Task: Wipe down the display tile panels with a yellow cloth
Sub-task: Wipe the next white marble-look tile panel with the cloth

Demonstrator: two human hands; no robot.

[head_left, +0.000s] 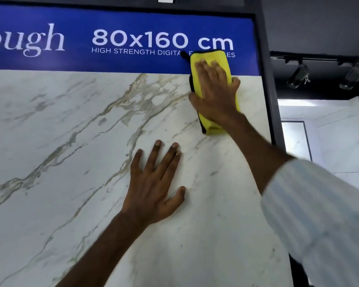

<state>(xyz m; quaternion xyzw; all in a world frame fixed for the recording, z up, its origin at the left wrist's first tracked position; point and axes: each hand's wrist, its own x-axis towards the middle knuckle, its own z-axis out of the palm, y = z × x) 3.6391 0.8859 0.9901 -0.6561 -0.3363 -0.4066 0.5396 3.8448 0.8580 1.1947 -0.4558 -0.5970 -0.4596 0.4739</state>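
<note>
A tall marble-look tile panel (71, 152) stands in a black frame (265, 79), topped by a blue banner (122, 61) reading "80x160 cm". The yellow cloth (225, 65) lies flat across the banner's lower right edge, half on the blue and half on the tile just beneath it. The person's right hand (216, 94) presses it there with straight fingers laid over the fabric, not bunching it. Well below the banner and left of the cloth, the left hand (153, 183) rests palm-down on the bare tile, fingers spread wide and holding nothing. A pale striped sleeve (319, 214) covers the right upper arm, below the banner's right end.
</note>
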